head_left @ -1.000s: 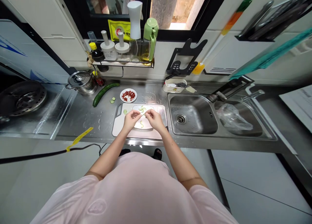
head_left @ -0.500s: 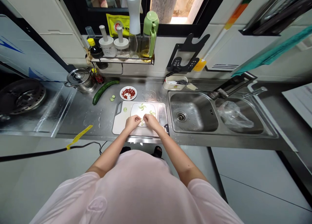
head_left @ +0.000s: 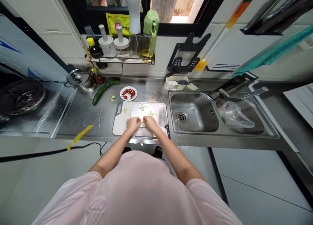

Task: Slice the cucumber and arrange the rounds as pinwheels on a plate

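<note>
A white plate (head_left: 136, 110) lies on a pale cutting board (head_left: 119, 125). Curved pale-green cucumber slices (head_left: 142, 107) form small swirls on the plate, at its back and right side. At the plate's front edge my left hand (head_left: 133, 123) has its fingers pinched together beside a small piece. My right hand (head_left: 150, 123) is close on the right, its fingers also closed at the same piece; what each fingertip holds is too small to tell. A round slice (head_left: 125, 110) rests on the board left of the plate. Beside my right wrist is a knife's black handle (head_left: 167, 131).
Behind the board are a dish of red pieces (head_left: 128, 93), a cucumber (head_left: 104, 90) and loose slices (head_left: 112, 99). A pot (head_left: 80, 81) stands back left. The sink (head_left: 195, 112) is on the right; bottles (head_left: 149, 37) stand on a rack above.
My right hand has shifted slightly left and closer to my left hand, showing more of the right-hand swirl. The view has moved a little.
</note>
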A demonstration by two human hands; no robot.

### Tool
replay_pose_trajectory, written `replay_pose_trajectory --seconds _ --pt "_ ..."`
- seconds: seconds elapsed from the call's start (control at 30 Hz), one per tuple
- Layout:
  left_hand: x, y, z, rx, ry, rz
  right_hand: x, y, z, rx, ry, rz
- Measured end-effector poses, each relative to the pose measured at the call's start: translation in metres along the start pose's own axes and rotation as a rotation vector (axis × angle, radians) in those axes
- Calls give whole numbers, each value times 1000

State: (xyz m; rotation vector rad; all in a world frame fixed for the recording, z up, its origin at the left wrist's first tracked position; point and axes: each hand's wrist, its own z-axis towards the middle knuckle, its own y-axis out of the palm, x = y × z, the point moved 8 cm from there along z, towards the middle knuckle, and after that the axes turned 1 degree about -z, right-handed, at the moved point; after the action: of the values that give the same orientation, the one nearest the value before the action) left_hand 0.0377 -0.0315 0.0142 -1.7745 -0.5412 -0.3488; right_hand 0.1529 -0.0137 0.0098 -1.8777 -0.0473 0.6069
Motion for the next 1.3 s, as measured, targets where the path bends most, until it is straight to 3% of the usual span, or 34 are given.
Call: replay_pose_trajectory --seconds 0.4,0.6,0.8,1.3 --pt "-1 6 -2 95 133 105 -1 3 1 23 35 -149" --pt "3 3 -16 216 348 128 1 0 -5 50 49 -132" --pt "3 12 -26 235 519 212 4 -2 -13 76 31 -122" --pt "3 19 -25 225 569 273 5 2 -13 21 40 -159"
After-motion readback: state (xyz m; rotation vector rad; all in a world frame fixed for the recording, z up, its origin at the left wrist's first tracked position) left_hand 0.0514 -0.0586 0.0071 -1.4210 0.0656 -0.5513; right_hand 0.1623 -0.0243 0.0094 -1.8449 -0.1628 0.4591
